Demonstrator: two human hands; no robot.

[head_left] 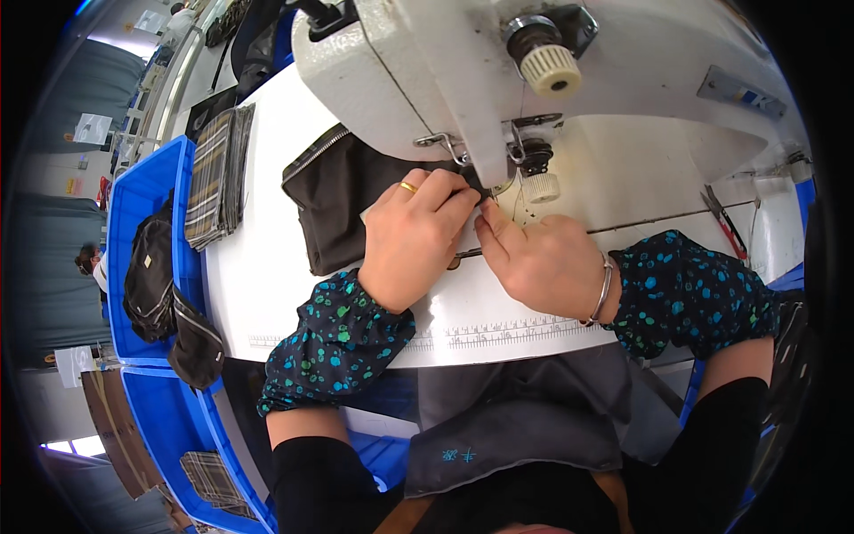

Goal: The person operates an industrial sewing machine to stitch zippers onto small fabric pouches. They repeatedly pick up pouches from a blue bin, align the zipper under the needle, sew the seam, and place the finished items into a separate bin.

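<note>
A dark brown fabric piece (334, 214) with a metal zipper along its upper left edge lies on the white sewing table, its right end under the needle area of a white sewing machine (400, 71). My left hand (411, 240) is closed over that end, fingers bent and pressed together beside the needle. My right hand (551, 267) meets it from the right, thumb and forefinger pinched at the fabric's edge. The fingertips of both hands nearly touch, and they hide the part of the fabric between them.
A stack of plaid fabric pieces (218, 178) lies at the table's left edge. Beyond it stands a blue bin (182, 160) with dark pieces (151, 267) hanging over its side. A lower blue bin (160, 392) holds plaid cloth. Red-handled scissors (734, 233) lie at the right.
</note>
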